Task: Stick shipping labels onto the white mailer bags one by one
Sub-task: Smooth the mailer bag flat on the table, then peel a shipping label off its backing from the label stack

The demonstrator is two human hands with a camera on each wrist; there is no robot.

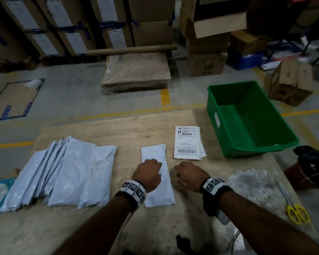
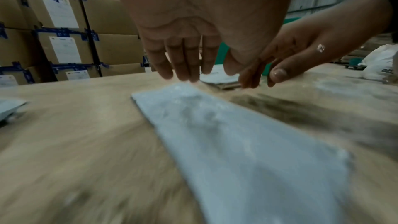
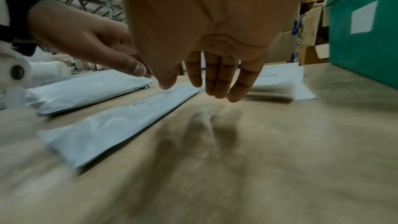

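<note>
One white mailer bag (image 1: 156,155) lies lengthwise in the middle of the wooden table (image 1: 118,129). My left hand (image 1: 151,169) hovers over its middle with straight, relaxed fingers (image 2: 185,67), holding nothing. My right hand (image 1: 182,171) is just right of that bag (image 3: 112,125), above bare wood, fingers (image 3: 217,77) extended and empty. A stack of shipping labels (image 1: 188,142) sits a little beyond the right hand. A fanned pile of several white mailer bags (image 1: 63,172) lies on the table's left side.
An empty green bin (image 1: 250,116) stands at the table's right rear corner. Yellow-handled scissors (image 1: 293,208) lie near the right edge beside a clear plastic sheet (image 1: 250,183). Cardboard boxes (image 1: 63,34) and a wrapped pallet (image 1: 136,72) stand on the floor beyond.
</note>
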